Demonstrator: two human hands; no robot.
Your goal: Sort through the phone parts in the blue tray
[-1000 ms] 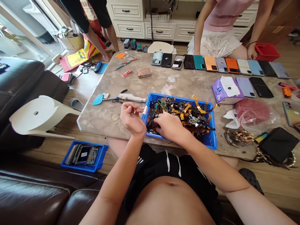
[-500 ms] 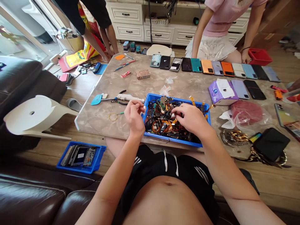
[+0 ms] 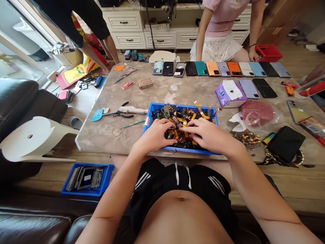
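Note:
A blue plastic bin (image 3: 145, 127) at the table's near edge is filled with a tangle of small phone parts and orange flex cables (image 3: 199, 109). Over its left half, my left hand (image 3: 157, 135) reaches in with thumb and fingers apart, touching the parts. My right hand (image 3: 207, 133) lies over the right half, fingers spread among the pieces. Neither hand shows anything gripped. To the left of the bin are a pale-handled tool (image 3: 133, 109), pliers (image 3: 127, 115), a blue spatula-like piece (image 3: 97, 115) and a green stick tool (image 3: 134, 124).
A row of phones (image 3: 201, 68) lines the table's far side. A purple tissue box (image 3: 230, 95), a red plastic-wrapped bundle (image 3: 257, 114) and a black bag (image 3: 286, 143) lie at right. On the floor are another blue bin (image 3: 108, 173) and a white stool (image 3: 27, 137). Two people are beyond the table.
My left hand has come down from the bin's left edge into the parts, its fingers now parted. My right hand has spread its fingers. The camera view has shifted slightly.

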